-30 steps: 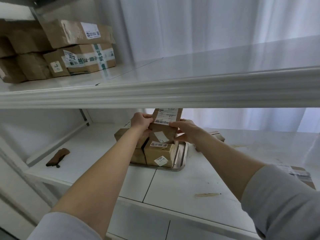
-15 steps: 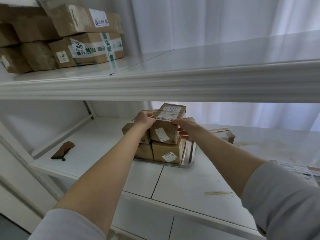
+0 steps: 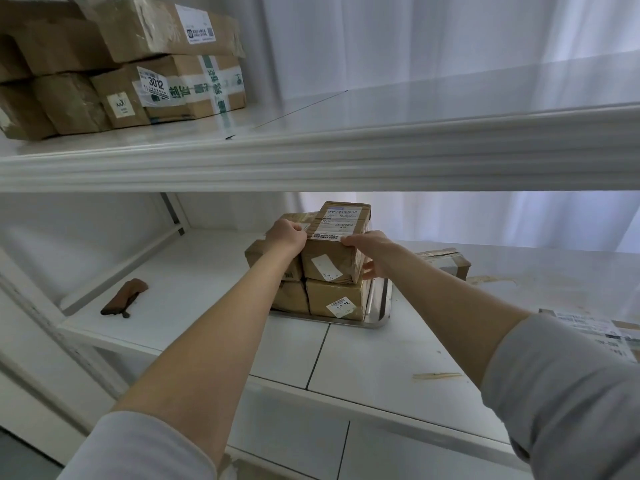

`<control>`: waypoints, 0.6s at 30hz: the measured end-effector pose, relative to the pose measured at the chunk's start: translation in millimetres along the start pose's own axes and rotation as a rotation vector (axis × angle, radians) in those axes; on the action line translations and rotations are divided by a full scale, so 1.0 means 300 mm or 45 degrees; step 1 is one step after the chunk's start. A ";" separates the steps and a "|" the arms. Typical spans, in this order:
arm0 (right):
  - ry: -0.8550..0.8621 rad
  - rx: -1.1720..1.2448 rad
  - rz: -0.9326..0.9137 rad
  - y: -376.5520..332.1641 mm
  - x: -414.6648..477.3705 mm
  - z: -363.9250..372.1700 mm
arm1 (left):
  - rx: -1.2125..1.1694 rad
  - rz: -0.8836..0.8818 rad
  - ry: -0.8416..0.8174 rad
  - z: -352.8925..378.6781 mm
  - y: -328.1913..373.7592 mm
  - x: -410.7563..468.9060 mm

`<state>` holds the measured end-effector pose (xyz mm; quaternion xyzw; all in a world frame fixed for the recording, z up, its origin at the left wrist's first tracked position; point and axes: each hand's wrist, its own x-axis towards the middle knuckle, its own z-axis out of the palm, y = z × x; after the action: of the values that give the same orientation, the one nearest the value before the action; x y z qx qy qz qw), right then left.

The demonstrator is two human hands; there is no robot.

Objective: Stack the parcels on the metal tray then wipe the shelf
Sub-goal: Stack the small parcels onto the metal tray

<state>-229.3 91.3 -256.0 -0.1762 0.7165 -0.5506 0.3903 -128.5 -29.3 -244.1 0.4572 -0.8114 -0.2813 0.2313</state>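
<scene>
Parcels (image 3: 334,271) stacked on tray (image 3: 379,306), mid shelf (image 3: 207,271); my hands flank top one; more parcels (image 3: 138,71) upper-left.

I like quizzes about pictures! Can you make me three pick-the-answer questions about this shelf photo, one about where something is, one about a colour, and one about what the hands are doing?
1. Where does the metal tray sit?
A. on the lower shelf
B. on the upper shelf
C. on the floor

2. What colour is the small cloth-like thing lying at the left of the lower shelf?
A. blue
B. brown
C. yellow

3. What are the two hands doing?
A. hanging free
B. wiping the shelf
C. holding the top parcel of the stack

Answers:
1. A, the tray rests on the lower shelf under the stacked parcels.
2. B, it is dark brown against the white shelf.
3. C, the left hand and the right hand grip the top parcel on either side, on the stack.
</scene>
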 end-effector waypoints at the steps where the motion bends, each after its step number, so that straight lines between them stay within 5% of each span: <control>1: 0.003 0.026 -0.016 -0.002 0.003 0.007 | 0.004 -0.001 -0.018 0.002 0.001 -0.002; 11: 0.149 0.054 -0.136 0.010 0.041 0.008 | -0.001 0.036 -0.036 0.019 0.004 -0.007; 18: 0.446 0.007 -0.253 0.041 0.053 -0.051 | -0.142 0.412 0.272 0.049 0.074 -0.023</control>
<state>-248.8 94.4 -271.9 -0.1462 0.7510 -0.6107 0.2038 -148.0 -10.2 -241.0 0.3343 -0.8284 -0.2348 0.3831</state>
